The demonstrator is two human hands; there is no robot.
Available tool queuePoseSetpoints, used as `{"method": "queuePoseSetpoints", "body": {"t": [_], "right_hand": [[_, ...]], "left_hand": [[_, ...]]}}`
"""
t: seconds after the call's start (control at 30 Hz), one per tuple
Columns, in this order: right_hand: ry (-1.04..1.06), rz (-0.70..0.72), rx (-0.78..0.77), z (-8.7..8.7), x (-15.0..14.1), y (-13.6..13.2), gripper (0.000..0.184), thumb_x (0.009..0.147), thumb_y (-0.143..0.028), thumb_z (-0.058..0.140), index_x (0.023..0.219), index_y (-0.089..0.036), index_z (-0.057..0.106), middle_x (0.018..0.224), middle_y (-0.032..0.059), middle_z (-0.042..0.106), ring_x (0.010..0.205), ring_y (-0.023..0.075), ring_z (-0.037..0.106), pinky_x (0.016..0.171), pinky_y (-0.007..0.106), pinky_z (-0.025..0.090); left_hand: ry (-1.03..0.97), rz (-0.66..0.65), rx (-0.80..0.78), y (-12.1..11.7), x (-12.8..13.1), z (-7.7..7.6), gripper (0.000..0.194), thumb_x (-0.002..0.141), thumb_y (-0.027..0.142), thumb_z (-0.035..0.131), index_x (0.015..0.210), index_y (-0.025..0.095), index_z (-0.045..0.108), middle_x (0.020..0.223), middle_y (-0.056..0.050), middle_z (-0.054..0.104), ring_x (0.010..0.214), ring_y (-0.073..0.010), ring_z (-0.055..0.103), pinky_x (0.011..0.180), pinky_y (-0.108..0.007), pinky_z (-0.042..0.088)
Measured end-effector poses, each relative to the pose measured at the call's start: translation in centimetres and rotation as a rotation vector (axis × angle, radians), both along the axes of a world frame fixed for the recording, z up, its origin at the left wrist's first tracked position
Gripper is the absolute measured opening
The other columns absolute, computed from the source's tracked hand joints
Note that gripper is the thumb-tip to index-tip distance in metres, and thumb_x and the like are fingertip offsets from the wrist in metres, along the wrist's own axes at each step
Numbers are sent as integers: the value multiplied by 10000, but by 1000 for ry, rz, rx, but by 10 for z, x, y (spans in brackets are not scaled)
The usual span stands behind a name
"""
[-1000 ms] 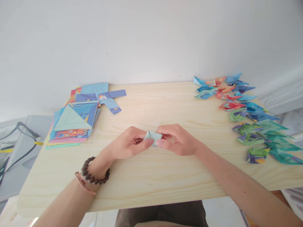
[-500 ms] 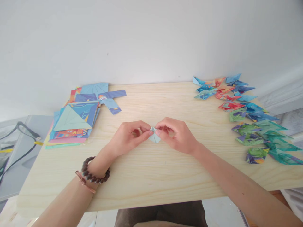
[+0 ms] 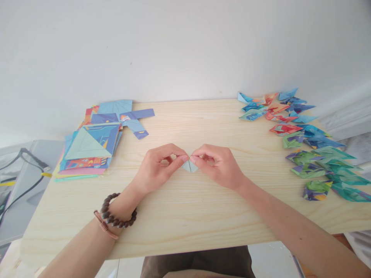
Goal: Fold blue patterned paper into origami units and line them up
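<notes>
A small folded piece of pale blue origami paper (image 3: pixel 190 166) is pinched between my two hands, over the middle of the table. My left hand (image 3: pixel 162 166) grips its left side between thumb and fingertips. On the other side, my right hand (image 3: pixel 216 164) pinches it the same way, and the two thumb tips nearly meet. Most of the paper's upper part is hidden by the fingers; a creased, pointed lower part shows below them.
Colourful folded paper pieces (image 3: pixel 304 156) lie in rows along the right of the wooden table (image 3: pixel 185 220). A stack of patterned paper sheets (image 3: pixel 89 143) sits at left, with paper strips behind it. A cable (image 3: pixel 31 158) runs beyond the left edge.
My hands have drawn slightly closer together, thumbs now almost touching over the paper. More of the paper's top is covered than before. The view has shifted a little.
</notes>
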State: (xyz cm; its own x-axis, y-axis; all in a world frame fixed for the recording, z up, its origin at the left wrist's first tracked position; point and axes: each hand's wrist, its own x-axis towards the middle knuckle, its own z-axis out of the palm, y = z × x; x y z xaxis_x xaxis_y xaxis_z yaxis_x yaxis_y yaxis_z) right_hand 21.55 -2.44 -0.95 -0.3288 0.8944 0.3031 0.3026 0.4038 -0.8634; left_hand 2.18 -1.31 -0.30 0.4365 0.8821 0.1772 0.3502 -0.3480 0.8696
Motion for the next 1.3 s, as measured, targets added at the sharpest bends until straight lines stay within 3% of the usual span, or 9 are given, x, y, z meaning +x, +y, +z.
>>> {"method": "queuePoseSetpoints", "body": {"t": [0.13,0.33,0.47,0.63,0.9,1.1,1.3], "right_hand": [[116,-29,-130,-2,-2,-3,110,822,-243,581,803,-152,641,729,-3,639,569,87,631,513,171,514],[182,-50,-175,-3,-2,-3,104,813,-248,595,800,-162,653,721,-5,657,589,111,662,532,179,556],[116,-66,-112,-4,-2,-2,104,821,-243,587,811,-163,653,732,-2,663,589,103,656,536,174,546],[-39,-71,72,-6,0,-2,104,841,-230,561,839,-169,645,739,0,650,634,84,616,569,177,492],[-283,3,185,-6,6,2,141,885,-245,489,896,-171,609,815,1,624,640,77,547,634,219,424],[-180,-61,154,-3,4,3,137,875,-261,509,858,-188,624,763,0,637,613,85,551,575,208,428],[-57,-182,51,-5,3,1,132,847,-301,558,871,-201,641,807,7,691,709,130,652,568,208,500]], "left_hand": [[-44,55,3,0,0,0,110,831,246,588,817,154,646,802,-32,640,716,-118,577,604,-201,462],[-114,99,-78,0,1,-2,128,825,273,597,830,156,649,757,-17,635,596,-87,557,523,-174,473],[-118,75,-120,-1,1,-5,146,822,286,598,867,156,649,787,-29,642,639,-107,580,521,-181,501],[-12,42,-65,-3,0,-7,140,806,267,617,909,173,633,864,-32,638,774,-135,605,574,-185,503],[49,2,-11,-1,3,-2,126,822,260,596,878,159,646,857,-42,628,754,-127,582,596,-201,495],[-117,67,-102,1,3,-6,126,815,268,608,866,156,634,883,-58,619,831,-152,589,666,-223,509],[-343,136,-242,3,2,-9,168,804,285,630,896,146,615,1016,-90,647,893,-177,626,796,-297,524]]}}
